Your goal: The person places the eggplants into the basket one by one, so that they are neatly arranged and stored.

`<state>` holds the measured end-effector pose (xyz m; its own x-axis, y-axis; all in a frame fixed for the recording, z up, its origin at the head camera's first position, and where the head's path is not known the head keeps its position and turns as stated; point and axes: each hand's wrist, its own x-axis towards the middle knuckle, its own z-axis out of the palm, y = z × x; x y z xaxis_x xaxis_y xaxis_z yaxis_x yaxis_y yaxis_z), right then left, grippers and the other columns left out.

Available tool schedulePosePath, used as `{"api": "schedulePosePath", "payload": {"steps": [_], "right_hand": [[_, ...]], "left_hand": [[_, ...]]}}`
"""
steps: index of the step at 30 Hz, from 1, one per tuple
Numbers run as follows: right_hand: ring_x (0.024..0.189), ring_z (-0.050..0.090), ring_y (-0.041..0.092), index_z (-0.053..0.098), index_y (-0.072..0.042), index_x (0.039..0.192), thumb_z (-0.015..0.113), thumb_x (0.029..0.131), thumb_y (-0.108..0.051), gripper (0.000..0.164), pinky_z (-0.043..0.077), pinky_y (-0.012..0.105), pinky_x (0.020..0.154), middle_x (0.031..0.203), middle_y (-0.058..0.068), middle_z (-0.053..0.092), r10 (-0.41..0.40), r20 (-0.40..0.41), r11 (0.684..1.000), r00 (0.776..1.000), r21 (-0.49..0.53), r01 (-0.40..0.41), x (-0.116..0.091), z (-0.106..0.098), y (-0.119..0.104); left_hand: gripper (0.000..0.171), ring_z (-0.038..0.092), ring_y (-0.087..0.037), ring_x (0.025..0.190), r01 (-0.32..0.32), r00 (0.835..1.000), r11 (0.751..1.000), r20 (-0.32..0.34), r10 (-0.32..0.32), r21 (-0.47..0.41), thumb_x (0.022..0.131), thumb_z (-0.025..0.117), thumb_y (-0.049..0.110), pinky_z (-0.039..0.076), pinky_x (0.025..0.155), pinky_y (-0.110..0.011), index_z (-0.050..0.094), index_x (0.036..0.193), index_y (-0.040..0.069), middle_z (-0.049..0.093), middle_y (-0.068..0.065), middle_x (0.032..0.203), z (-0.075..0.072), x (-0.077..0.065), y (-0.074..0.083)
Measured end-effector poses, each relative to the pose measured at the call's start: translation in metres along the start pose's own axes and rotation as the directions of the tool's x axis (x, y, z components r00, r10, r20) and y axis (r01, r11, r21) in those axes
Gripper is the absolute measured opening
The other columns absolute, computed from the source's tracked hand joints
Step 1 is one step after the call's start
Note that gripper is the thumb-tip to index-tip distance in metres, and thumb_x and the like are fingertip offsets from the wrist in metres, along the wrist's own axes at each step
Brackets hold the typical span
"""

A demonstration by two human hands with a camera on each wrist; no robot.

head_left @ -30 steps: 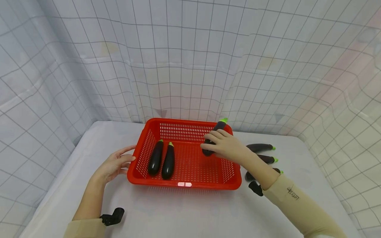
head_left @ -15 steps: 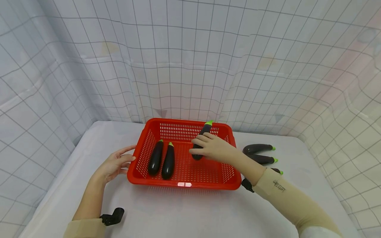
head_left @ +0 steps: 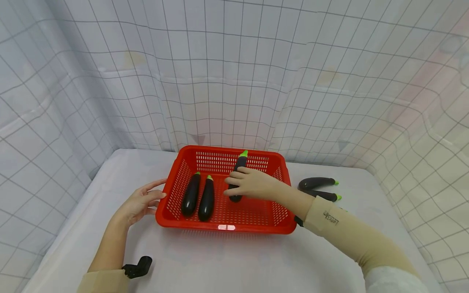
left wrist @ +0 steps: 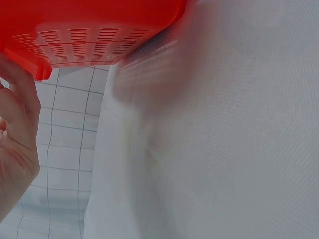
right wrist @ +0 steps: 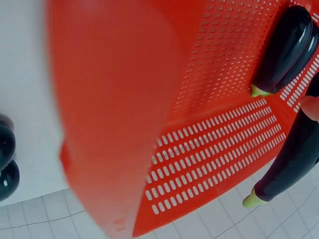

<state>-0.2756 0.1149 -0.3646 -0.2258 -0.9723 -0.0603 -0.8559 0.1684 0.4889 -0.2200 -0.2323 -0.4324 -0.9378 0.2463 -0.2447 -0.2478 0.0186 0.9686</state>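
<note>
My right hand [head_left: 253, 185] grips a dark eggplant [head_left: 241, 162] with a bright green cap, over the middle of the red plastic basket [head_left: 227, 229]. The hand hides the eggplant's middle; its cap end points toward the basket's back wall. In the right wrist view, a fingertip [right wrist: 310, 107] lies on the held eggplant [right wrist: 294, 159]. Two eggplants lie side by side in the basket's left part, a left one [head_left: 191, 195] and a right one [head_left: 207, 199]. My left hand [head_left: 137, 203] touches the basket's left rim with its fingers fairly straight.
To the right of the basket, an eggplant [head_left: 316, 182] and another eggplant [head_left: 326, 195] lie on the white-covered table [head_left: 227, 264]. A white checked curtain [head_left: 234, 81] stands behind the table and along both sides.
My right hand has carried its eggplant leftward and lower, from the basket's right side to its middle. The left hand stays at the rim, and the other two eggplants in the basket have not moved.
</note>
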Motion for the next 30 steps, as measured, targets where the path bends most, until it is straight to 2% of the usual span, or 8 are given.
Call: {"api": "schedulePosePath", "payload": {"steps": [5,15,22,30], "right_hand": [[0.112,0.043,0.014,0.046,-0.034,0.119,0.065,0.084,-0.024,0.041,0.036,0.03,0.096,0.119,-0.004,0.05,-0.066,-0.031,0.997,0.997,-0.043,0.065,0.013,0.001,-0.003],[0.116,0.043,0.013,0.044,-0.036,0.12,0.062,0.087,-0.025,0.039,0.036,0.028,0.097,0.127,-0.006,0.049,-0.135,0.005,0.988,0.991,-0.081,0.135,0.034,0.007,-0.011],[0.12,0.041,0.014,0.04,-0.036,0.123,0.061,0.086,-0.028,0.044,0.034,0.029,0.099,0.133,-0.005,0.045,-0.156,0.1,0.983,0.983,-0.077,0.164,0.043,0.017,-0.016],[0.124,0.038,0.015,0.036,-0.038,0.129,0.058,0.088,-0.026,0.048,0.03,0.03,0.104,0.138,-0.006,0.041,-0.177,0.206,0.979,0.962,-0.059,0.193,0.053,0.025,-0.022]], "left_hand": [[0.06,0.066,-0.016,0.074,0.002,1.0,1.0,-0.002,-0.002,0.004,0.092,0.054,0.018,0.055,0.067,-0.036,0.024,0.143,0.006,0.067,0.006,0.093,0.0,0.0,0.0],[0.058,0.065,-0.016,0.075,-0.003,1.0,1.0,0.003,0.003,0.0,0.092,0.053,0.018,0.055,0.068,-0.036,0.026,0.142,0.007,0.067,0.006,0.093,-0.001,0.0,-0.002],[0.057,0.064,-0.016,0.072,-0.004,1.0,1.0,0.002,0.004,-0.001,0.092,0.053,0.018,0.056,0.067,-0.036,0.027,0.142,0.007,0.067,0.005,0.093,-0.001,0.001,-0.002],[0.057,0.064,-0.016,0.073,-0.003,1.0,1.0,-0.001,0.003,0.011,0.092,0.053,0.019,0.056,0.067,-0.035,0.027,0.141,0.007,0.067,0.006,0.093,-0.001,0.0,0.0]]}}
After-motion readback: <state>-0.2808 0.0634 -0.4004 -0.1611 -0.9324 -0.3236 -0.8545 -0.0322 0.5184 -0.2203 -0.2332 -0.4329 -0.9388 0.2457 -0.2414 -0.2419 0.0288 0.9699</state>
